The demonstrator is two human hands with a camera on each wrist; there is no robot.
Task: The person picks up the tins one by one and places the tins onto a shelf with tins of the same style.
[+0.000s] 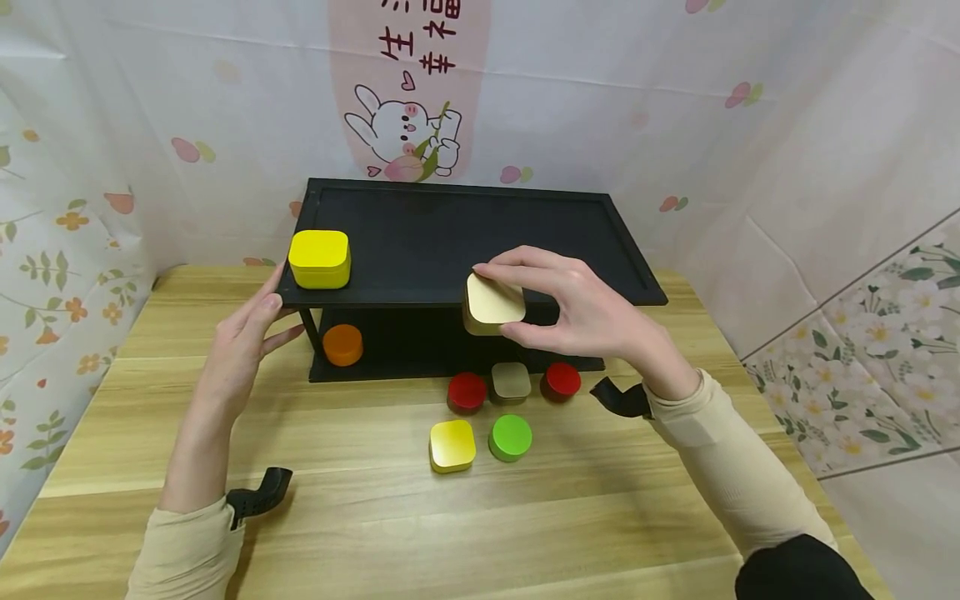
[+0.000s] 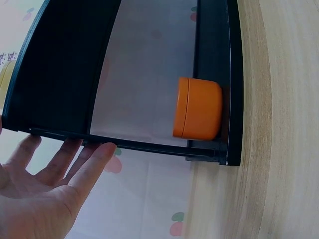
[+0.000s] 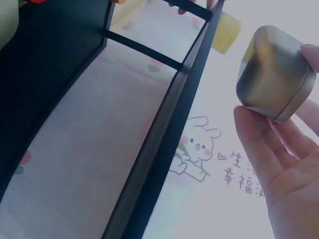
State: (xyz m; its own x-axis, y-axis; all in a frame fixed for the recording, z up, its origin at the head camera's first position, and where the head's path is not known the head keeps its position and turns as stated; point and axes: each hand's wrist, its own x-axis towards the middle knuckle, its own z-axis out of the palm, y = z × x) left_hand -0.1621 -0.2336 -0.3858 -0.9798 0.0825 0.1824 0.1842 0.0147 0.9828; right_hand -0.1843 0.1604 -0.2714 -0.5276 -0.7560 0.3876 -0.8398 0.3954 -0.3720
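Note:
My right hand (image 1: 577, 304) pinches a gold rounded-square tin (image 1: 493, 302) between thumb and fingers, near the front edge of a black two-level shelf (image 1: 465, 242). In the right wrist view the same tin (image 3: 274, 74) appears apart from the shelf's upper board. My left hand (image 1: 243, 342) touches the shelf's left end, its fingers (image 2: 92, 169) fairly straight against the side frame. A yellow rounded-square tin (image 1: 320, 260) sits on the top board's left end. Below it, an orange round tin (image 1: 342, 345) stands on the lower board.
On the wooden table (image 1: 360, 500) before the shelf are a red round tin (image 1: 467, 392), another red tin (image 1: 561, 381), a gold tin (image 1: 511, 382), a yellow square tin (image 1: 452, 446) and a green round tin (image 1: 510, 437). A printed cloth (image 1: 562, 92) hangs behind the shelf.

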